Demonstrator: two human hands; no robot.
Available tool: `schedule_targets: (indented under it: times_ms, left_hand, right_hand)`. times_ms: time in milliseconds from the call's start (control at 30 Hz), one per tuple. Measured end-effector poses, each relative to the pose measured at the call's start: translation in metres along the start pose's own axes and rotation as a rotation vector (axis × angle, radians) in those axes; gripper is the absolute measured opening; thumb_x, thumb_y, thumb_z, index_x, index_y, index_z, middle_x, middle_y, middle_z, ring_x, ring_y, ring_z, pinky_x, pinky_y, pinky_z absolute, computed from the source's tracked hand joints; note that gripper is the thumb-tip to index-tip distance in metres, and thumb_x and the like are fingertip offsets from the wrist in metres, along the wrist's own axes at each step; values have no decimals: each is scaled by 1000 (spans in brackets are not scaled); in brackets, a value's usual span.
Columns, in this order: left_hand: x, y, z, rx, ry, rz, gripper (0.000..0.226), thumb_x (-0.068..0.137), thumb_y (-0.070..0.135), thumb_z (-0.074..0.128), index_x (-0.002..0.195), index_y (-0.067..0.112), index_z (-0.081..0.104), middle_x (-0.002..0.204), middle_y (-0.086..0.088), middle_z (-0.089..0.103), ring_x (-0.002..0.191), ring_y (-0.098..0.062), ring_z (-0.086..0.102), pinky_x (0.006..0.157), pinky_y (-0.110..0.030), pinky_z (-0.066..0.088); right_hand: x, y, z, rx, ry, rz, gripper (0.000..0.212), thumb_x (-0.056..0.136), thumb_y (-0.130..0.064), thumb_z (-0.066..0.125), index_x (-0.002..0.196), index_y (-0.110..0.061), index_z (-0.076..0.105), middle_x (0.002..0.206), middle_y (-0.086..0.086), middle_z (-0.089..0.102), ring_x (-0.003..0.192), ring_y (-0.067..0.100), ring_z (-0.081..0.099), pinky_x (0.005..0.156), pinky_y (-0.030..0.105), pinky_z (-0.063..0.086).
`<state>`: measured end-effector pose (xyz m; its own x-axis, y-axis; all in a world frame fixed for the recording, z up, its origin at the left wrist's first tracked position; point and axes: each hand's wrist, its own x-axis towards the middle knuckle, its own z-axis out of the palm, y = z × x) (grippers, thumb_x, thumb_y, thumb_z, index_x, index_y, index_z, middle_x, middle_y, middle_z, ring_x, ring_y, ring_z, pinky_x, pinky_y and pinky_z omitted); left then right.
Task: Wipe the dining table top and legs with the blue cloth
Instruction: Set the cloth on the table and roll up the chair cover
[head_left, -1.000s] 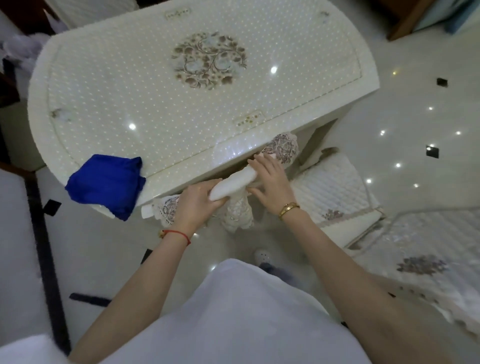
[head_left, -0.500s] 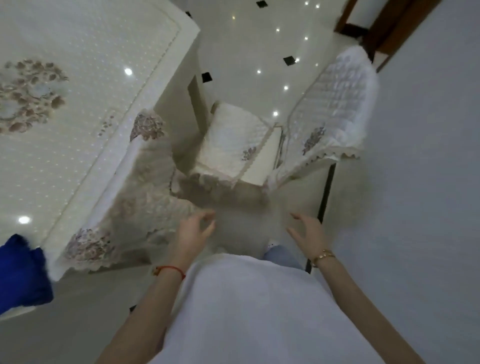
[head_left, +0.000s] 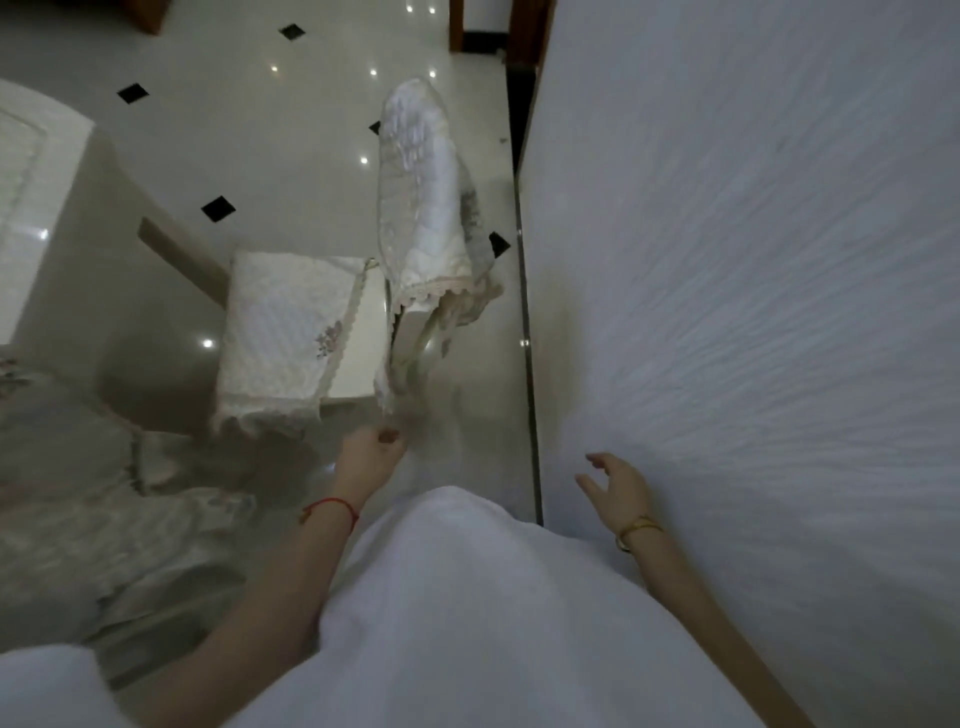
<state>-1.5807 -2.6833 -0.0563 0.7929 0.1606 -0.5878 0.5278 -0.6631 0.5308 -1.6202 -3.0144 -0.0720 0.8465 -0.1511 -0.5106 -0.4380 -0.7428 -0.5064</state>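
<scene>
Head view: both hands empty, blue cloth out of sight

Head view shows mostly a white textured wall (head_left: 753, 312) on the right and glossy tiled floor (head_left: 291, 130) ahead. Only a corner of the dining bench (head_left: 47, 171) reaches in at the far left edge, with a quilt-covered chair (head_left: 291, 332) standing between it and the wall, its back (head_left: 421, 197) upright. Another covered chair back (head_left: 78, 467) blurs past at lower left.

Neither grip holds anything: the left hand (head_left: 369, 457) hangs with fingers loosely curled just below the chair seat, and the right hand (head_left: 618, 483) is spread and relaxed beside the wall. The blue cloth does not appear anywhere, so its direction from either hand cannot be told; judging by the bench corner, it probably lies off to the left, which would make the left hand the nearer one. No wiping is under way yet.

No brand, label or readable writing is visible
</scene>
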Motion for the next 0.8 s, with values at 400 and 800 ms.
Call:
schedule_targets:
  times_ms: [400, 800]
  left_hand:
    - [89, 171, -66, -244, 516, 207, 64, 89, 44, 61, 143, 15, 40, 143, -4, 49, 128, -21, 49, 106, -41, 44]
    - [192, 229, -102, -399, 291, 137, 56, 73, 39, 80, 119, 16, 59, 105, 9, 58, 90, -6, 54, 67, -8, 40]
  right_hand:
    - [233, -208, -83, -24, 64, -523, 56, 92, -26, 61, 142, -13, 39, 139, 9, 45, 128, 23, 41, 105, 23, 29]
    - [384, -375, -107, -733, -86, -1523, 95, 72, -57, 73, 149, -23, 30, 154, 7, 31, 140, 33, 29, 111, 52, 33]
